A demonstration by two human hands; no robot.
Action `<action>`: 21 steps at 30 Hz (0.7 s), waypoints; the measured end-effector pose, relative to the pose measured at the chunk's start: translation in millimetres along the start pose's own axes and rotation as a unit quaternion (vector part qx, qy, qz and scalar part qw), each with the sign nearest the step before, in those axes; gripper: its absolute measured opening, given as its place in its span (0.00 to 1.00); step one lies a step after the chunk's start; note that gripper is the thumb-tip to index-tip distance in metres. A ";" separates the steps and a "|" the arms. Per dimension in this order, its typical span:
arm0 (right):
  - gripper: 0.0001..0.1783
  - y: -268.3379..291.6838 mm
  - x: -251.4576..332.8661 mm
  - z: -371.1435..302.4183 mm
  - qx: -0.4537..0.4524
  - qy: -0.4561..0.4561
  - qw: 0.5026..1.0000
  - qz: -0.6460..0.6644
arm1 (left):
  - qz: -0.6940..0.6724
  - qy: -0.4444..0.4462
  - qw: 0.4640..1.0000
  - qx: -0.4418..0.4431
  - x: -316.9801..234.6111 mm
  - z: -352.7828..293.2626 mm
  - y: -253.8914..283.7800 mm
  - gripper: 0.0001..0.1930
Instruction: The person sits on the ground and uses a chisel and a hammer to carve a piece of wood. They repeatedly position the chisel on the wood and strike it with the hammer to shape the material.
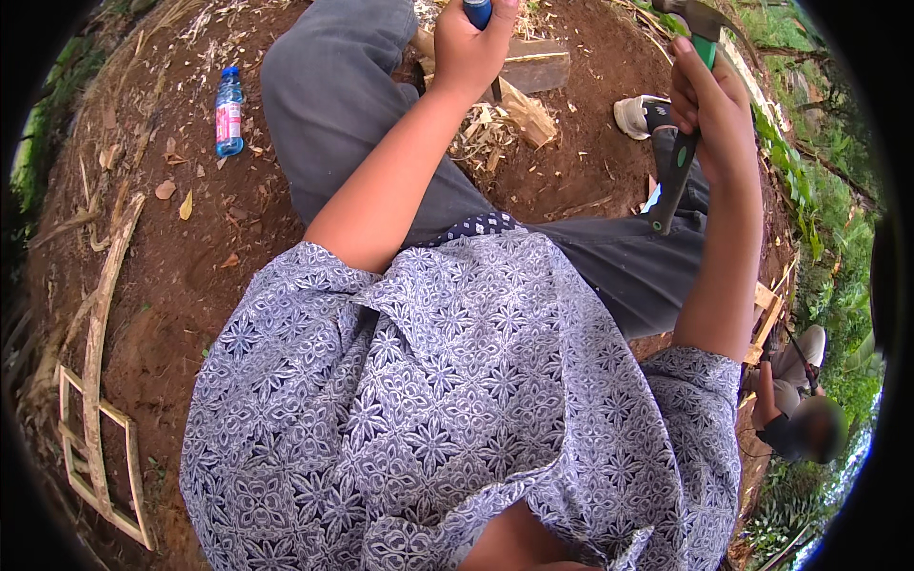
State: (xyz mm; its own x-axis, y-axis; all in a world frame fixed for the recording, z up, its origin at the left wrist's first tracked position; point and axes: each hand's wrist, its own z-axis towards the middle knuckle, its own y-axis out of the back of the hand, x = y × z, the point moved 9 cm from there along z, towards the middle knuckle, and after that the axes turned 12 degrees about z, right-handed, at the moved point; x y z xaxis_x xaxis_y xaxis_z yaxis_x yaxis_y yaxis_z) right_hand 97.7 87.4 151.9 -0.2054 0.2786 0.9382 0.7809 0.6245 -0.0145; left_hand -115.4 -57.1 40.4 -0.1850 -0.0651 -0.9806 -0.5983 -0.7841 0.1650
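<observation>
My left hand (468, 49) is closed around the blue handle of a chisel (478, 12). Its dark shank comes out below the fist, beside a pale, rough-cut piece of wood (526, 112) on the ground. Where the chisel's tip rests, I cannot tell. In my right hand (714, 114) is a hammer (675, 186) with a black and green handle, raised on the right with its metal head at the top edge. Behind the cut wood lies a flatter wooden block (538, 67). Pale wood chips (487, 133) are scattered around both pieces.
A blue-capped plastic bottle (229, 112) is on the soil to the left. Farther down that side, a long stick (107, 276) crosses a wooden frame (136, 466). My shoe (630, 116) shows near the hammer. Another person (795, 419) is at the right, beside green plants (847, 324).
</observation>
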 end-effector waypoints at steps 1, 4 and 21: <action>0.15 1.4 -5.9 -2.8 -0.003 -0.007 1.000 0.008 | -0.030 0.070 0.997 0.030 5.2 -0.3 -4.5 0.13; 0.16 -2.6 -13.2 -11.1 0.000 -0.023 0.999 0.031 | -0.009 -0.020 0.999 0.032 -10.1 4.3 -15.8 0.16; 0.12 2.8 -21.5 -20.2 0.013 -0.018 0.997 0.077 | -0.156 -0.007 0.973 0.172 0.6 2.9 -63.0 0.16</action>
State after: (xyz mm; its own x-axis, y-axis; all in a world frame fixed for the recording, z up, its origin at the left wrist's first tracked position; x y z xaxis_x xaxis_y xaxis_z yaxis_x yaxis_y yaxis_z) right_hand 116.2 68.5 138.7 -0.1058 0.3980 0.9113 0.7893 0.5911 -0.1665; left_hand -80.1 -6.0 29.7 0.0374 0.1526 -0.9876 -0.8521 -0.5114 -0.1113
